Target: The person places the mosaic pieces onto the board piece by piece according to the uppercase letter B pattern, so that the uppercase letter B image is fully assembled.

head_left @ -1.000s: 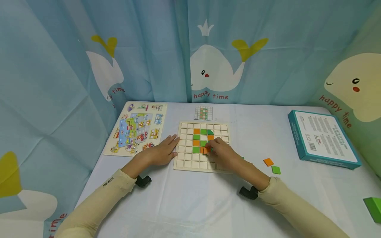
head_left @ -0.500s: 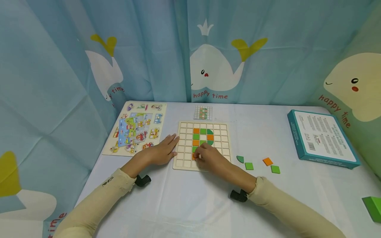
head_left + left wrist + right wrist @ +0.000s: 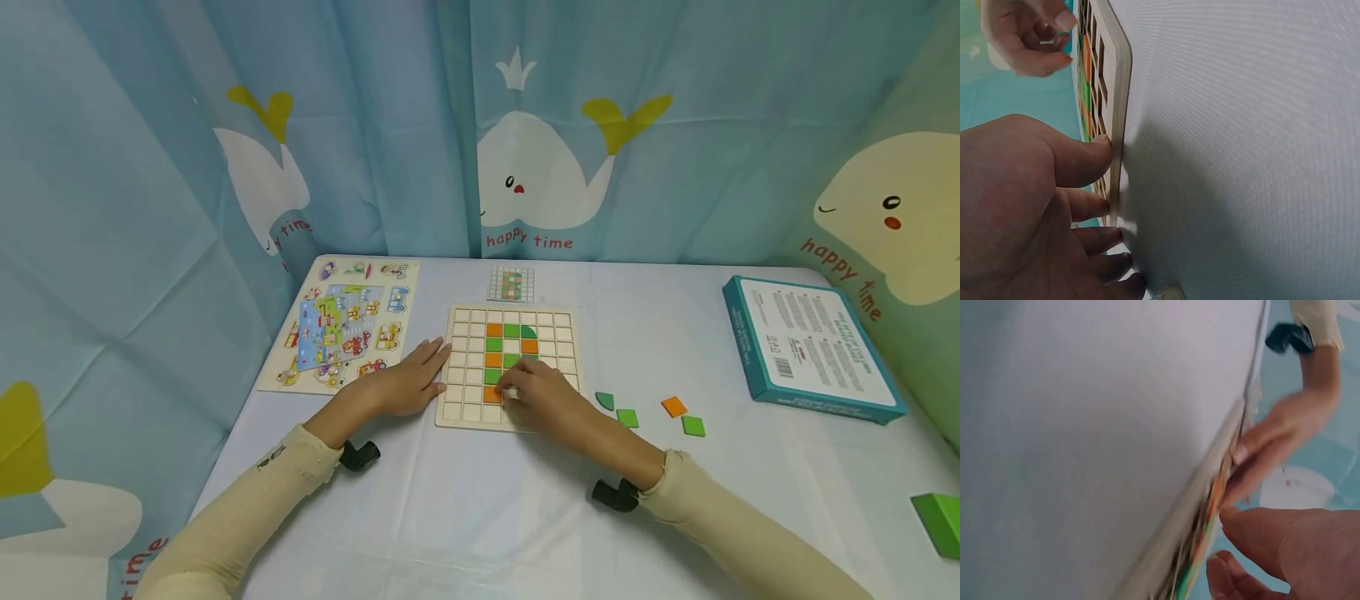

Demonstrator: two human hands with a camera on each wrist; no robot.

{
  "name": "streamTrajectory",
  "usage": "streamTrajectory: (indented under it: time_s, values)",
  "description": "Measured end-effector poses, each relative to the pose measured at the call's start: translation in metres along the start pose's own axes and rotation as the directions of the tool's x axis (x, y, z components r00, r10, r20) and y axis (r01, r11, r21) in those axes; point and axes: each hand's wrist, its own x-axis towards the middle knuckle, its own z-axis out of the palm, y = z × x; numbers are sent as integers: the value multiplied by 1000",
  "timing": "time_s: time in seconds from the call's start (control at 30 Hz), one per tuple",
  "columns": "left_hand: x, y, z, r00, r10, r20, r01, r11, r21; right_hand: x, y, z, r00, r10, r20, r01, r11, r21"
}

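Note:
A wooden grid board (image 3: 460, 400) lies on the white table, with orange, light green and dark green tiles in its middle squares. My left hand (image 3: 405, 385) rests against the board's left edge, fingers extended. In the left wrist view its thumb (image 3: 1088, 161) touches the rim. Over the lower middle of the board is my right hand (image 3: 546, 400), just right of an orange tile (image 3: 492, 394) in the pattern's lowest row. Between its thumb and fingers no tile shows in the left wrist view. The right hand hides some squares beneath it.
Right of the board lie a dark green quarter-round tile (image 3: 604, 401), light green tiles (image 3: 693, 427) and an orange tile (image 3: 674, 407). A pattern card (image 3: 512, 285) is behind the board. A picture puzzle (image 3: 405, 271) lies left, a teal box (image 3: 821, 346) right, a green block (image 3: 937, 523) near the right edge.
My right hand carried the orange tile left and down to the pattern's lowest row, let it go there, and has moved slightly right. The left hand has stayed at the board's edge.

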Motion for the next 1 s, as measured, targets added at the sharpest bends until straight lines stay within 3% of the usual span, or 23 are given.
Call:
streamTrajectory:
  time_s: [0.23,0.5,0.7,1.0]
  values:
    - [2,-2,1,1000,5,4,-5,1000,-4,-29,28,-36,997,79,13,-80,995,56]
    - [3,-4,3,1000,-4,0,4,1000,14,-79,52,-68,975,218,30,-219,976,10]
    - [2,-5,4,1000,2,-1,-2,1000,11,-110,63,-67,943,325,73,-328,944,32]
    - [2,-4,4,1000,3,-5,-3,1000,1,-122,74,-52,951,310,-7,-309,949,67]
